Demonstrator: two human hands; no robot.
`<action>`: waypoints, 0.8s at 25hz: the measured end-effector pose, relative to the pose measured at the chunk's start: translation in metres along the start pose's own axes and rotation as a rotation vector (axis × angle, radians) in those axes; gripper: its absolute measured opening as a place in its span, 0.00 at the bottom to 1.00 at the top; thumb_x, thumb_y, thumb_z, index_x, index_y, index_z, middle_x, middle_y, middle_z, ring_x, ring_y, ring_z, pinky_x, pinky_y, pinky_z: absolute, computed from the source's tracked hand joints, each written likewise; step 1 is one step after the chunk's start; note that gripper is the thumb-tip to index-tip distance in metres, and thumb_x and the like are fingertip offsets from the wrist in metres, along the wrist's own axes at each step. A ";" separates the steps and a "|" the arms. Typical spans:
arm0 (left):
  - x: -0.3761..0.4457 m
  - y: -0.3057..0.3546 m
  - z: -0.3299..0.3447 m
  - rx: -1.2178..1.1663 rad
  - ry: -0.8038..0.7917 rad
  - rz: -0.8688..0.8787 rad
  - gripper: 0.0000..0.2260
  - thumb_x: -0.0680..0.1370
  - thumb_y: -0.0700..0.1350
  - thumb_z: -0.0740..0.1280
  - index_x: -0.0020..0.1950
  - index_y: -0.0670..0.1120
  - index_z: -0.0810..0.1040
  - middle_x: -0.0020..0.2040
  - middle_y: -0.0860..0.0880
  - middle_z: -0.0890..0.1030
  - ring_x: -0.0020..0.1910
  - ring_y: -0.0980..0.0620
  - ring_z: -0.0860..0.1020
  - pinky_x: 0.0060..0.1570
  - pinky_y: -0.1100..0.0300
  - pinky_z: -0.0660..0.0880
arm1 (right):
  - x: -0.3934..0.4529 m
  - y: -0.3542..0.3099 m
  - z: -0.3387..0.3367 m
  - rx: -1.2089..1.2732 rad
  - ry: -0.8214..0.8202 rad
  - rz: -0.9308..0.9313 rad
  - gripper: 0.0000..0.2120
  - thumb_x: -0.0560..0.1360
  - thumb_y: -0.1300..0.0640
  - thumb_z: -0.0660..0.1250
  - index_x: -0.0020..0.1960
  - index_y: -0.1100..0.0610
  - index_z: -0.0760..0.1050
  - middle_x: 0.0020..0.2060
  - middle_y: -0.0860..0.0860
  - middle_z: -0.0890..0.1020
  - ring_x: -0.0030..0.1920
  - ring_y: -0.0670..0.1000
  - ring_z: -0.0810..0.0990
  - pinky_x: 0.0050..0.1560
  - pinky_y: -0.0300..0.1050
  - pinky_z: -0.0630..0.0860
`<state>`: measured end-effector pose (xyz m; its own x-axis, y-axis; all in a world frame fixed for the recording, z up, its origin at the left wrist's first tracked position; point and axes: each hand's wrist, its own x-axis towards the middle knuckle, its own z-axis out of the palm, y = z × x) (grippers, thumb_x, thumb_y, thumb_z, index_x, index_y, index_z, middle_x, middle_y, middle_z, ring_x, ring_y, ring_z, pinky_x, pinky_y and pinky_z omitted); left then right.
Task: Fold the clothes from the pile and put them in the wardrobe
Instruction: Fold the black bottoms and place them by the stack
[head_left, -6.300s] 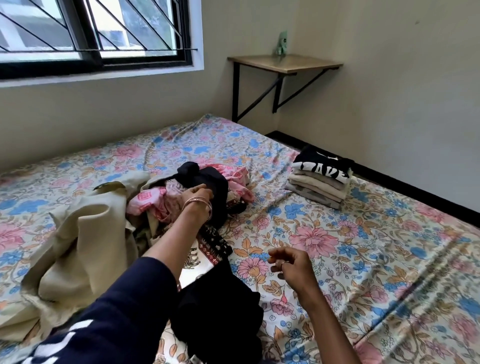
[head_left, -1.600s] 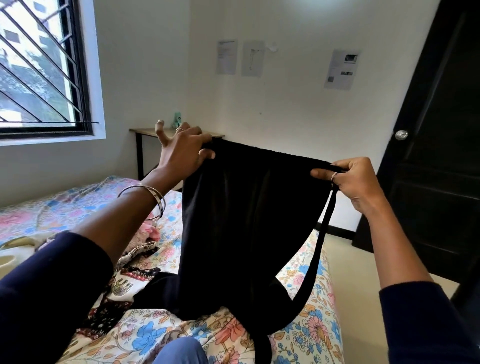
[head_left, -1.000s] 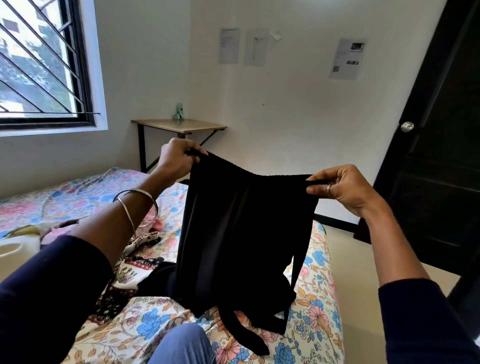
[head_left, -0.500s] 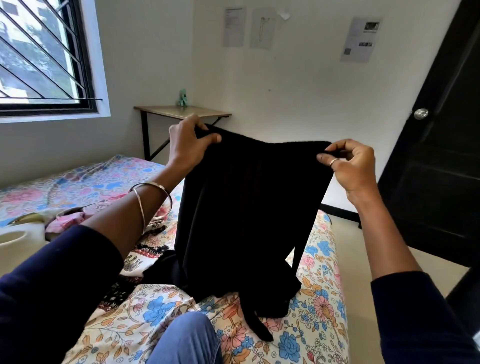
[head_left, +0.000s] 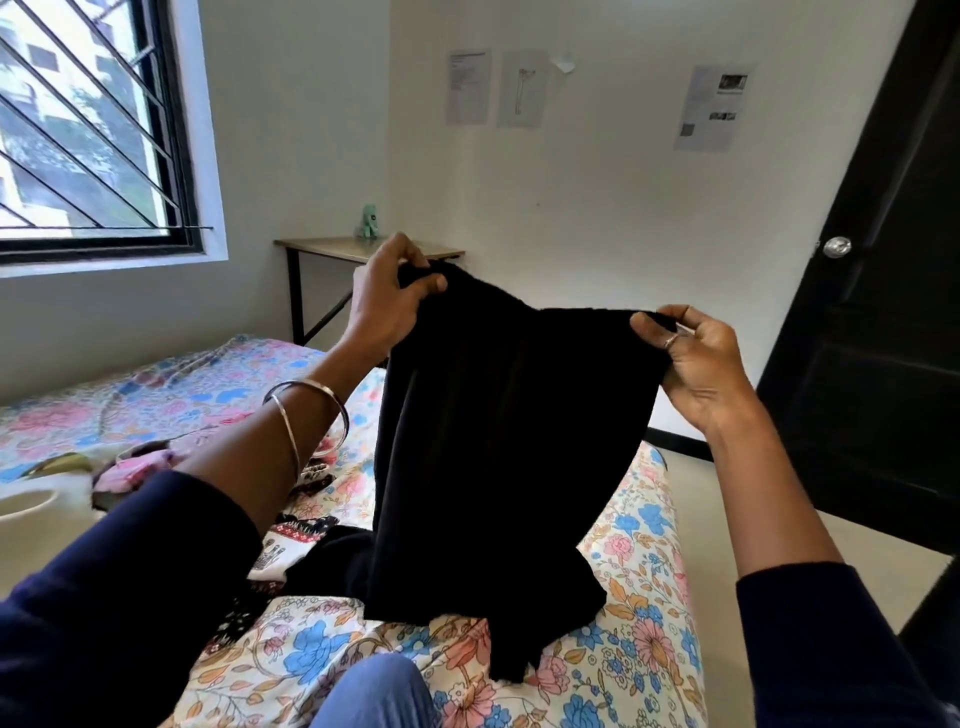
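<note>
White walls (head_left: 597, 208), three papers (head_left: 709, 108) taped up. Barred window (head_left: 88, 130) left, daylight in. Small wooden wall table (head_left: 332, 248) in corner. Black door (head_left: 883, 322) right, round knob (head_left: 836, 246). Floral-sheeted bed (head_left: 644, 613) below.

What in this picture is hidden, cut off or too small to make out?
- Head view: the black garment held up by the left hand and right hand hides the bed behind it.
- The garment's shape is unclear; its dark folds show no detail.
- The papers on the wall are too small to read.
- The clothes pile is cut by the left sleeve.
- No wardrobe shows.
</note>
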<state>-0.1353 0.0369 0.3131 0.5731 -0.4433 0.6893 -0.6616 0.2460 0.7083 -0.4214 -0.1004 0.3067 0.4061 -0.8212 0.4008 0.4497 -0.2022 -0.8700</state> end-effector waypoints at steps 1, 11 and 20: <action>-0.002 -0.004 0.000 -0.015 -0.026 -0.018 0.11 0.67 0.44 0.74 0.41 0.52 0.73 0.38 0.52 0.78 0.38 0.51 0.74 0.43 0.54 0.73 | -0.002 0.002 -0.004 -0.001 -0.052 0.010 0.10 0.64 0.63 0.76 0.42 0.60 0.78 0.37 0.52 0.84 0.38 0.50 0.84 0.42 0.41 0.81; -0.013 -0.030 -0.018 0.046 -0.371 0.042 0.16 0.74 0.32 0.67 0.39 0.53 0.83 0.44 0.49 0.83 0.45 0.54 0.79 0.53 0.57 0.73 | -0.014 0.018 -0.044 -0.898 -0.581 0.246 0.23 0.57 0.54 0.83 0.48 0.63 0.84 0.44 0.60 0.85 0.46 0.57 0.84 0.52 0.51 0.79; -0.048 -0.073 -0.019 -0.159 -0.490 -0.131 0.21 0.74 0.29 0.67 0.36 0.55 0.84 0.53 0.45 0.81 0.53 0.54 0.79 0.56 0.58 0.73 | -0.024 0.050 -0.041 -0.250 -0.297 0.179 0.25 0.57 0.53 0.83 0.47 0.64 0.80 0.47 0.62 0.82 0.45 0.57 0.83 0.44 0.45 0.82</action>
<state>-0.1056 0.0571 0.2312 0.3273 -0.8206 0.4686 -0.4965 0.2726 0.8241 -0.4413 -0.1124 0.2420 0.6883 -0.6731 0.2704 0.1592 -0.2235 -0.9616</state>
